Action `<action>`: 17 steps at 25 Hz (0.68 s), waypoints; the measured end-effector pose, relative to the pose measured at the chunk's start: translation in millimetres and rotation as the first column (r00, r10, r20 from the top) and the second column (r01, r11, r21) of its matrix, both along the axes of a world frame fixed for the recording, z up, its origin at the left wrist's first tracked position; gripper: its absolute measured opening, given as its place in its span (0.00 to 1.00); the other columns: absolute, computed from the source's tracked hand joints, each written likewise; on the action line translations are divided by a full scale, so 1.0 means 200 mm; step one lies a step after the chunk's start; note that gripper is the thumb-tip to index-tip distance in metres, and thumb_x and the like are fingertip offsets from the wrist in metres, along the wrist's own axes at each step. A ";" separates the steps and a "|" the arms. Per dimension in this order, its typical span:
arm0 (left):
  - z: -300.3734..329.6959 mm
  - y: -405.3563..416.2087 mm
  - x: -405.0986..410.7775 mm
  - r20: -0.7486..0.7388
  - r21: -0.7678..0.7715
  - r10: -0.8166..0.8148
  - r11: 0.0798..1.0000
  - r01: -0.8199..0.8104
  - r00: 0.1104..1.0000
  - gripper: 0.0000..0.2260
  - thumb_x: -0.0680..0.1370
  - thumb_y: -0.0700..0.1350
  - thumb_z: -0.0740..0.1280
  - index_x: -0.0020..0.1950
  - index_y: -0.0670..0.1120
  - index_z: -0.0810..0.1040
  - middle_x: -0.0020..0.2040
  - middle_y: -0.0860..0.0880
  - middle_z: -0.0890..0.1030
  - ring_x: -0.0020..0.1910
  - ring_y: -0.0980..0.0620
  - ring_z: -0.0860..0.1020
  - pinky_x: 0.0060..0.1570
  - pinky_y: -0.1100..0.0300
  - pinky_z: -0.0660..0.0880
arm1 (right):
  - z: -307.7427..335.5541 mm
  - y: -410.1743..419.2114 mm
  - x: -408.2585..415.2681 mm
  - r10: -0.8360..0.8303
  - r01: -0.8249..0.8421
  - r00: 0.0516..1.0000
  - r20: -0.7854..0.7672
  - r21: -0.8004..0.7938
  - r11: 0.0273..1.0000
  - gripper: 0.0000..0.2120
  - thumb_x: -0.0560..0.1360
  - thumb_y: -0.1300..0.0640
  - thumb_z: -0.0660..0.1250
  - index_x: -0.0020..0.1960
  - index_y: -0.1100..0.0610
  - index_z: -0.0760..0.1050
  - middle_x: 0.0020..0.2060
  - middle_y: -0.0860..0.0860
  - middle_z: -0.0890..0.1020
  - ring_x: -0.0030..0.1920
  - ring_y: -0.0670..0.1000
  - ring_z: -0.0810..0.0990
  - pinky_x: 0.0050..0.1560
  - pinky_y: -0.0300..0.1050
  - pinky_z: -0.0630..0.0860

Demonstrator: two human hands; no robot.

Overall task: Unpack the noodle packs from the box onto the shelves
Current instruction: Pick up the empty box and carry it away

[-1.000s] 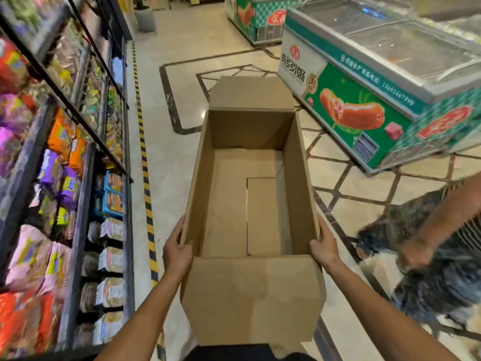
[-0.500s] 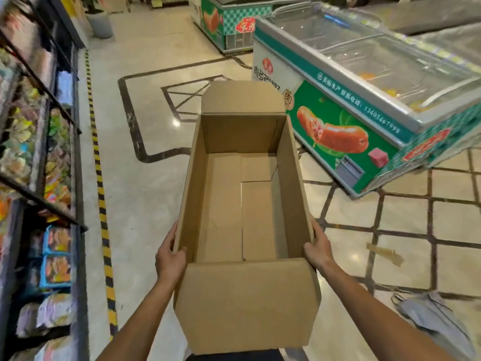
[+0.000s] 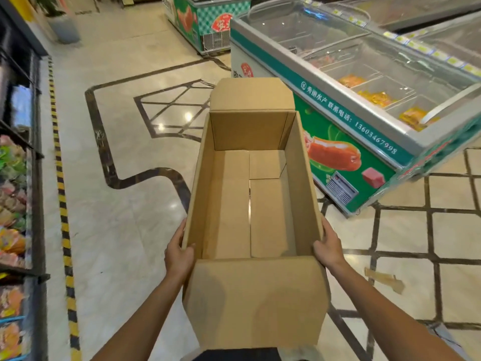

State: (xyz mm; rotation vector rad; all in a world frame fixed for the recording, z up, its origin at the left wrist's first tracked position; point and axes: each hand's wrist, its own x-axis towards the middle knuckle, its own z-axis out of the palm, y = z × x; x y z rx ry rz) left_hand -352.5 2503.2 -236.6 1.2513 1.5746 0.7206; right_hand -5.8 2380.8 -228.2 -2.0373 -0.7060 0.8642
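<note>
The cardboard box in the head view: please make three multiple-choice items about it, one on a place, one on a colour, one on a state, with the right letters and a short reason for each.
1. Where does the chest freezer stand relative to the cardboard box?
A. to its right
B. to its left
C. under it

2. Which colours has the floor stripe beside the shelves?
A. red and white
B. yellow and black
C. blue and green

3. What is inside the box?
A. several noodle packs
B. one noodle pack
C. nothing, its bottom flaps are bare

Answers:
1 A: the freezer fills the upper right, beyond the box's right wall.
2 B: yellow and black blocks alternate along the stripe.
3 C: only plain cardboard shows inside, while the left hand and right hand hold its two side walls.
</note>
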 end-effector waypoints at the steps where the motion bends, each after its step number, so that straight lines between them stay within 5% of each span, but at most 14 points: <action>1: -0.01 0.08 0.12 -0.001 0.005 0.006 1.000 -0.006 1.000 0.33 0.76 0.34 0.68 0.74 0.62 0.67 0.70 0.55 0.74 0.67 0.49 0.75 0.65 0.46 0.74 | -0.03 0.09 0.13 0.008 -0.008 1.000 -0.012 0.012 1.000 0.41 0.72 0.76 0.59 0.78 0.46 0.61 0.70 0.51 0.74 0.68 0.55 0.73 0.68 0.55 0.74; 12: 0.04 0.68 1.12 -0.024 0.003 0.139 0.990 -0.139 0.990 0.32 0.76 0.38 0.68 0.72 0.69 0.66 0.69 0.57 0.75 0.66 0.50 0.76 0.62 0.44 0.77 | -0.07 0.99 1.23 0.178 -0.178 0.983 -0.042 0.010 0.984 0.43 0.71 0.78 0.60 0.78 0.46 0.61 0.68 0.47 0.75 0.66 0.48 0.74 0.70 0.52 0.72; 17: -0.07 1.03 1.46 -0.013 -0.035 0.251 0.967 -0.251 0.968 0.31 0.77 0.34 0.67 0.74 0.60 0.69 0.70 0.54 0.75 0.67 0.48 0.74 0.67 0.47 0.73 | -0.16 1.48 1.57 0.235 -0.237 0.970 -0.061 -0.029 0.971 0.43 0.71 0.79 0.59 0.79 0.47 0.61 0.64 0.45 0.75 0.63 0.48 0.75 0.64 0.41 0.72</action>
